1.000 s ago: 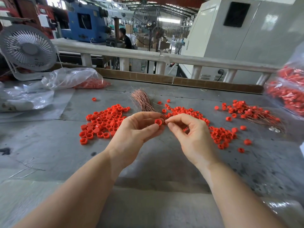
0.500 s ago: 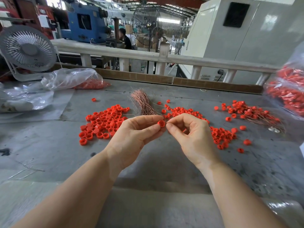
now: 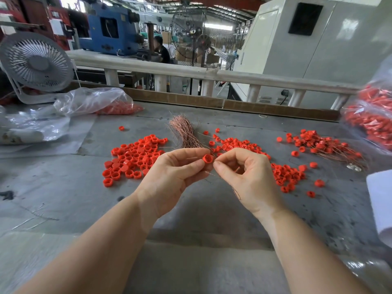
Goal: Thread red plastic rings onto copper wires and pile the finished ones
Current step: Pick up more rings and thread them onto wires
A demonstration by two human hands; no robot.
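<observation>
Left hand pinches 1 red ring at centre above the surface; right hand pinches a copper wire beside it. Clear bags at 10 o'clock and 3 o'clock hold red rings.

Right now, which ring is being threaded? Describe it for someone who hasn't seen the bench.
Start at the copper wire bundle mid-table. Just in front, the left hand pinches one red ring at its fingers. It's the only ring lifted off the table.
</observation>
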